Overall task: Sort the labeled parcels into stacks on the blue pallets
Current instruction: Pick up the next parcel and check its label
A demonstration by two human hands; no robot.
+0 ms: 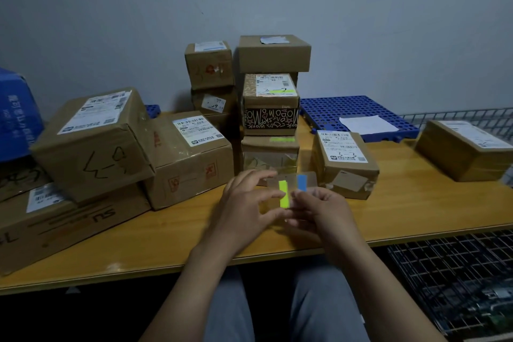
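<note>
Both hands hold a clear sheet of sticky tabs (pixel 294 189) above the wooden table (pixel 416 214). The sheet carries a yellow-green tab (pixel 284 194) and a blue tab (pixel 301 183). My left hand (pixel 247 203) pinches the lower end of the yellow-green tab. My right hand (pixel 319 208) grips the sheet's lower right edge. Behind them stands a stack of parcels: a box with a green strip (pixel 269 153) under a box marked 3-2 (pixel 270 104). A small parcel marked 3-2 (pixel 344 164) lies to the right. A blue pallet (pixel 333 108) sits at the back right.
Large parcels (pixel 94 141) are piled at the left, one (pixel 191 158) beside them. More boxes (pixel 273 54) are stacked at the back against the wall. A flat parcel (pixel 466 150) lies at the far right. A white paper (pixel 366 123) rests on the pallet. Wire racks (pixel 455 280) stand lower right.
</note>
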